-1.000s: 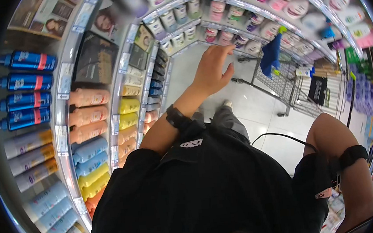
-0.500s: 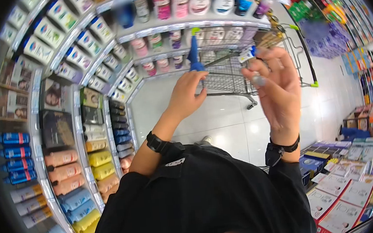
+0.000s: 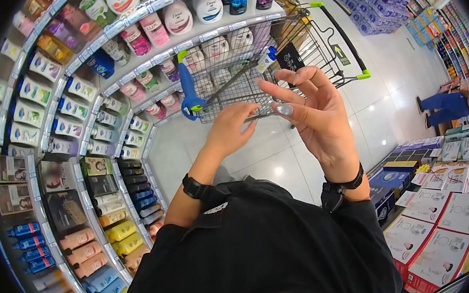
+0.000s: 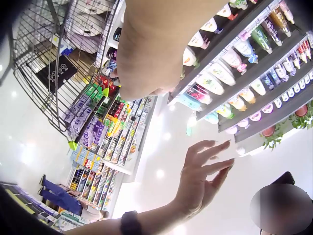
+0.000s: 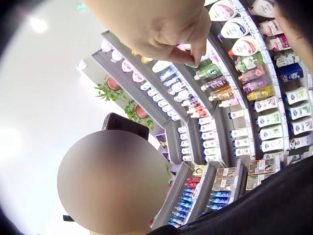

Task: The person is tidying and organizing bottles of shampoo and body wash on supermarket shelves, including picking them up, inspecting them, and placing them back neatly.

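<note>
My left hand point(image 3: 230, 130) hovers in front of the body with fingers bent loosely and thumb apart, overlapping the near side of a wire shopping cart point(image 3: 240, 87) in the head view. To its right, my right hand point(image 3: 321, 114) is raised with the palm partly turned up. Its fingers are loosely curved, and a shiny nail shows on the thumb. Nothing is held in either hand. A white bottle with a blue cap point(image 3: 266, 60) and a black sign point(image 3: 290, 58) show at the cart. In the left wrist view my right hand point(image 4: 200, 178) appears spread against the bright ceiling.
Shelves of body-wash bottles point(image 3: 178, 18) curve along the front and left. Peach bottles point(image 3: 85, 251) lie at the lower left. Boxes point(image 3: 439, 257) are stacked at the right. A person in blue trousers point(image 3: 446, 108) is farther off, by the right aisle.
The head view has swung right, bringing the cart in front of the body. My right hand has come up from beside the body to beside the left hand.
</note>
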`<control>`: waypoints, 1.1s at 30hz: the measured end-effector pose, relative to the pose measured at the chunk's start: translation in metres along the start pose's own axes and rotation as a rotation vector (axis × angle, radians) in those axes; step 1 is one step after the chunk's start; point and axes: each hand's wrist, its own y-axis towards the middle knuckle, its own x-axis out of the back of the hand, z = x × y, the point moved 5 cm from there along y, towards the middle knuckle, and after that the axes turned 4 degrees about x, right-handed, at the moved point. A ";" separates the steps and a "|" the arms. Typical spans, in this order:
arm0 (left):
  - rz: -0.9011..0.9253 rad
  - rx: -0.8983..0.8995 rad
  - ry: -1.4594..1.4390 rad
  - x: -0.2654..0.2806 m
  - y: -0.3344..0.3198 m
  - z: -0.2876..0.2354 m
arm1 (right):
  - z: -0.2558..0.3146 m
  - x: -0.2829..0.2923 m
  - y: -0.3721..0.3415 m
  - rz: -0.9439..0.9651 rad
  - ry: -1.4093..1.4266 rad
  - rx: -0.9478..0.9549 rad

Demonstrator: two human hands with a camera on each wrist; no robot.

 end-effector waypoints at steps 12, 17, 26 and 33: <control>0.268 0.049 -0.059 -0.041 0.087 0.083 | -0.056 0.083 0.102 0.054 -0.250 -0.026; 0.549 0.128 0.145 -0.062 0.129 0.140 | -0.116 0.167 0.163 0.286 -1.327 -0.152; 0.964 0.491 0.232 -0.123 0.129 0.301 | -0.238 0.342 0.199 0.291 -1.384 -0.637; 1.085 0.562 0.047 -0.178 0.145 0.342 | -0.273 0.454 0.228 -0.281 -0.632 -1.032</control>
